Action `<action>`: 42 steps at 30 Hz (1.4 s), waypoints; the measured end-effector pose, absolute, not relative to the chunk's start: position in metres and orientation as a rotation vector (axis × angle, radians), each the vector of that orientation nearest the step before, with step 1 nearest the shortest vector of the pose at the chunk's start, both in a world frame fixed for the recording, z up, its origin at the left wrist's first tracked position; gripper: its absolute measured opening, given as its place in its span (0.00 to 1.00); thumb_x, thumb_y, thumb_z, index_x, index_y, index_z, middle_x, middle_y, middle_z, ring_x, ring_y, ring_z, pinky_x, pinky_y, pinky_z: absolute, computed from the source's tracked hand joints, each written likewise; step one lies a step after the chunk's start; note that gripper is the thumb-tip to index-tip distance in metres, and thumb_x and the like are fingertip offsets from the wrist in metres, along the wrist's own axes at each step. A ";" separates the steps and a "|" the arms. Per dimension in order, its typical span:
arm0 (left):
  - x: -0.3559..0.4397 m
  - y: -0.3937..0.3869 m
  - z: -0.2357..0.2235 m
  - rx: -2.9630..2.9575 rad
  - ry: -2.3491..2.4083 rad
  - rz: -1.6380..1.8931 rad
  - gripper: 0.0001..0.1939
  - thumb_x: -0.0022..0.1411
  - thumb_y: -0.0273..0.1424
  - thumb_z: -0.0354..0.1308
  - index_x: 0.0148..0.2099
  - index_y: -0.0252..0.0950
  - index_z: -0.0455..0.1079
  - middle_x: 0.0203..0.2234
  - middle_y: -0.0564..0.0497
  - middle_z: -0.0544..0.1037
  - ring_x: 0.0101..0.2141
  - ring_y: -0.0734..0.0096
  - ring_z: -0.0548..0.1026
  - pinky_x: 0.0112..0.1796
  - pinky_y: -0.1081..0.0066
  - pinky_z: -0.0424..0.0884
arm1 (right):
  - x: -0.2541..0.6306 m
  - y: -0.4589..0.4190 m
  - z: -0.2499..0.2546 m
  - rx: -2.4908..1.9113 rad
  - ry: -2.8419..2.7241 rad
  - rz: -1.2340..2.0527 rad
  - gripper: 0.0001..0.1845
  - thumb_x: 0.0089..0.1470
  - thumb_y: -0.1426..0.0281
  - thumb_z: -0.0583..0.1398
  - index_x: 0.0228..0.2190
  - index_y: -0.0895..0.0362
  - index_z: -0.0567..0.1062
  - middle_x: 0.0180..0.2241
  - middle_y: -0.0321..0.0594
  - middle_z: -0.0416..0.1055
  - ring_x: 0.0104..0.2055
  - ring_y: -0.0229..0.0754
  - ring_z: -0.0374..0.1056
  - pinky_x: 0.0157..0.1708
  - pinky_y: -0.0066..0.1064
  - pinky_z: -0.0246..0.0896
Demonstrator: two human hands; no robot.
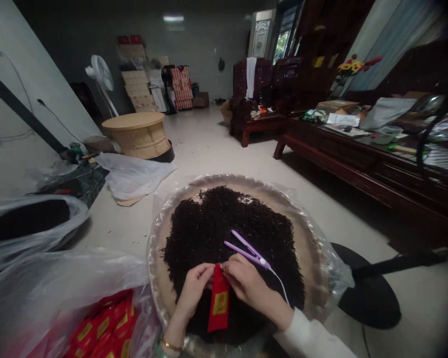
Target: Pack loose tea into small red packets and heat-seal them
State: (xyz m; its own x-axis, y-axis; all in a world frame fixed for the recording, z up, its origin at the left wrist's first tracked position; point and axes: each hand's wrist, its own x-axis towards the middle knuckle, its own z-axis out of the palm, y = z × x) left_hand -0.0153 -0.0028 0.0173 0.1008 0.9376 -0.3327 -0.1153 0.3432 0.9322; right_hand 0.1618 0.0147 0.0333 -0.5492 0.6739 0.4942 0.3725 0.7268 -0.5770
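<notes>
Between my two hands hangs a narrow red packet (220,298) with a gold label, held upright by its top edge. My left hand (194,287) pinches the top left corner, and my right hand (246,281) pinches the top right. Below them a heap of dark, dry tea-like leaves (227,219) fills a wide round tray (157,248) lined with clear plastic. A purple hair straightener (249,248) lies on the leaves just beyond my right hand, its plates apart and its white cord running towards me.
At lower left, a clear plastic bag (97,263) holds several red packets (104,325). Another bag (78,214) of dark leaves stands further left. A black round stand base (369,293) is on the right, near a long wooden table (343,154). Behind are a round drum-shaped stool (138,134) and a fan (101,73).
</notes>
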 end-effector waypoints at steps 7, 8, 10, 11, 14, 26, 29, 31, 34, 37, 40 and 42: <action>-0.012 -0.006 0.018 0.803 1.168 0.971 0.24 0.44 0.51 0.66 0.31 0.33 0.70 0.21 0.56 0.72 0.23 0.76 0.68 0.27 0.76 0.64 | 0.161 0.014 0.032 -0.676 -2.198 0.520 0.11 0.56 0.81 0.50 0.27 0.55 0.65 0.29 0.42 0.69 0.36 0.44 0.62 0.32 0.32 0.64; -0.012 -0.007 0.017 0.819 1.168 0.970 0.24 0.44 0.50 0.66 0.30 0.33 0.70 0.21 0.56 0.72 0.23 0.77 0.68 0.26 0.77 0.63 | 0.161 0.013 0.031 -0.673 -2.187 0.523 0.11 0.56 0.81 0.51 0.27 0.55 0.65 0.29 0.42 0.69 0.36 0.43 0.62 0.32 0.32 0.64; -0.012 -0.007 0.014 0.846 1.164 0.969 0.23 0.45 0.50 0.66 0.29 0.33 0.69 0.21 0.57 0.71 0.23 0.77 0.67 0.26 0.77 0.62 | 0.161 0.013 0.031 -0.684 -2.169 0.541 0.10 0.54 0.81 0.52 0.26 0.55 0.65 0.29 0.42 0.70 0.35 0.43 0.63 0.31 0.31 0.63; -0.012 -0.007 0.013 0.854 1.159 0.966 0.23 0.45 0.49 0.66 0.29 0.33 0.69 0.21 0.57 0.71 0.23 0.77 0.67 0.27 0.77 0.62 | 0.162 0.013 0.030 -0.697 -2.169 0.554 0.10 0.54 0.80 0.53 0.25 0.55 0.65 0.29 0.42 0.70 0.34 0.42 0.64 0.31 0.31 0.62; -0.012 -0.008 0.011 0.899 1.183 0.968 0.22 0.46 0.49 0.65 0.28 0.34 0.67 0.20 0.57 0.71 0.22 0.77 0.66 0.26 0.77 0.61 | 0.162 0.011 0.030 -0.769 -2.220 0.636 0.09 0.52 0.79 0.56 0.24 0.55 0.65 0.27 0.38 0.70 0.30 0.39 0.64 0.33 0.32 0.59; -0.006 -0.015 0.018 1.198 1.316 1.167 0.15 0.57 0.43 0.57 0.30 0.36 0.70 0.35 0.44 0.81 0.40 0.60 0.78 0.44 0.65 0.72 | 0.151 0.005 0.026 -1.197 -2.149 0.895 0.05 0.51 0.74 0.64 0.30 0.55 0.71 0.30 0.37 0.74 0.33 0.42 0.67 0.38 0.34 0.57; -0.008 -0.015 0.026 1.293 1.279 1.036 0.12 0.57 0.40 0.56 0.28 0.37 0.69 0.36 0.44 0.82 0.42 0.60 0.78 0.47 0.63 0.70 | 0.154 0.007 0.029 -1.094 -2.327 0.896 0.08 0.51 0.71 0.65 0.24 0.56 0.72 0.26 0.34 0.73 0.30 0.39 0.65 0.38 0.34 0.54; -0.011 -0.014 0.030 1.338 1.264 0.961 0.11 0.57 0.38 0.56 0.27 0.37 0.69 0.35 0.45 0.83 0.41 0.60 0.79 0.46 0.63 0.71 | 0.157 0.009 0.033 -1.003 -2.388 0.968 0.10 0.52 0.71 0.64 0.23 0.57 0.70 0.24 0.31 0.70 0.28 0.36 0.63 0.38 0.33 0.54; -0.014 -0.013 0.033 1.365 1.250 0.928 0.09 0.57 0.36 0.55 0.28 0.38 0.70 0.35 0.45 0.83 0.41 0.59 0.79 0.46 0.63 0.72 | 0.161 0.011 0.038 -0.888 -2.410 1.143 0.07 0.52 0.73 0.63 0.24 0.57 0.70 0.23 0.29 0.67 0.26 0.33 0.59 0.37 0.28 0.55; -0.016 -0.015 0.031 1.415 1.260 0.930 0.09 0.58 0.35 0.55 0.29 0.38 0.71 0.37 0.44 0.83 0.42 0.59 0.79 0.46 0.63 0.72 | 0.162 0.011 0.037 -0.900 -2.430 1.322 0.06 0.50 0.71 0.64 0.25 0.58 0.71 0.22 0.28 0.63 0.24 0.32 0.56 0.27 0.23 0.52; -0.016 -0.017 0.025 1.515 1.265 0.907 0.09 0.60 0.33 0.54 0.30 0.38 0.72 0.38 0.45 0.83 0.42 0.61 0.79 0.45 0.64 0.73 | 0.160 0.011 0.032 -0.969 -2.467 1.396 0.11 0.53 0.67 0.61 0.22 0.58 0.71 0.19 0.28 0.59 0.21 0.31 0.51 0.22 0.23 0.48; -0.018 -0.017 0.020 1.618 1.299 0.932 0.10 0.63 0.33 0.52 0.32 0.38 0.73 0.37 0.45 0.82 0.41 0.63 0.79 0.44 0.65 0.73 | 0.160 0.012 0.027 -0.959 -2.440 1.421 0.14 0.58 0.65 0.56 0.23 0.58 0.72 0.20 0.29 0.60 0.22 0.32 0.52 0.24 0.24 0.51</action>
